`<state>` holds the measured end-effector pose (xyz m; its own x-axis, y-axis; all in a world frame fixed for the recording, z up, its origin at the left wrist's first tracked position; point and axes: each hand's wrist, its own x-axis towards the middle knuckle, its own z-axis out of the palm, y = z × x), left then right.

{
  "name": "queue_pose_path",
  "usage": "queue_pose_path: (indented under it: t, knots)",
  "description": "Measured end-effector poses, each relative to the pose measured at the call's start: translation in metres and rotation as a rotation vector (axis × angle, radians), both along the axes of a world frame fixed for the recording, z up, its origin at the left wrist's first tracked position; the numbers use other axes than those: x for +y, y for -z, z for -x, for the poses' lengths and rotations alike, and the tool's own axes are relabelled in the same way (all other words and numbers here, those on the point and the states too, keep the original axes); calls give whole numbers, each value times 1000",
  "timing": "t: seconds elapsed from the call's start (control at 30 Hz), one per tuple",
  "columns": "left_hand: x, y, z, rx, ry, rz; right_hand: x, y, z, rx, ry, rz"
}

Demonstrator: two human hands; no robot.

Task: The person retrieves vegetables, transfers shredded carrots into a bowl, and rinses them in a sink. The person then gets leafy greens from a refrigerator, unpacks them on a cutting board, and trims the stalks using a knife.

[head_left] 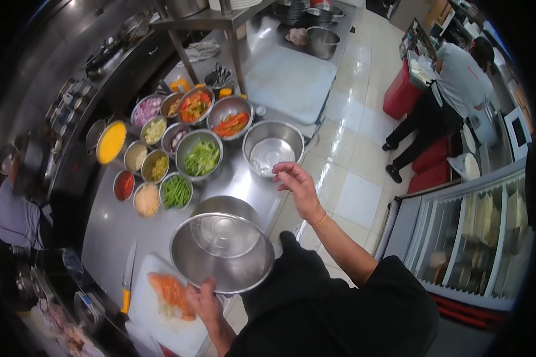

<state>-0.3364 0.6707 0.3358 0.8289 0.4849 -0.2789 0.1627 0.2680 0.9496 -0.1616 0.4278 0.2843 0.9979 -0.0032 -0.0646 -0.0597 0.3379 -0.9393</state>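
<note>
My left hand point(206, 304) grips the near rim of a large metal bowl point(244, 265), which is tilted and shows nothing inside. It is over the counter's edge, beside a white cutting board point(142, 315) with a pile of orange and pale cut food point(170, 291). My right hand point(299, 189) hovers at the near rim of a second metal bowl point(286, 140); its fingers are loosely bent and apart, with nothing visible in them. Left of that bowl stand bowls of green leafy slices point(201, 157), green beans point(176, 191) and red-orange pepper strips point(231, 124).
A knife with a yellow handle point(127, 285) lies left of the board. Several small bowls and a yellow container point(111, 143) crowd the steel counter point(110, 223). Beyond is a large white board point(292, 83). A co-worker point(464, 80) stands at right, another person point(18, 214) at left.
</note>
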Motion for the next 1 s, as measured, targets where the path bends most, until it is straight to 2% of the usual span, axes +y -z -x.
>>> queue_pose_path:
  t: [0.1,0.17,0.23,0.33,0.5,0.63,0.77,0.87,0.97,1.0]
  knots:
    - [-16,-1,-19,20,57,-11,-23,0,-49,-7,58,69]
    - [-34,7,-49,-184,25,-103,-38,-3,-78,10,124,145]
    - [-47,-1,-78,-247,86,-98,-59,-2,-96,17,214,206]
    - [-70,-44,-130,-172,354,195,-99,-3,-130,-12,324,280]
    - [-130,-53,-225,-185,372,162,-176,10,-250,9,368,324]
    - [-182,-37,-291,-92,369,135,-222,40,-346,-10,393,321]
    - [-233,-31,-345,103,298,81,-263,70,-413,98,448,309]
    - [-261,-10,-374,232,228,74,-286,89,-457,50,472,482]
    - [-277,12,-397,306,243,54,-267,87,-511,-126,224,619]
    - [-285,13,-406,329,223,49,-260,86,-538,-209,177,793]
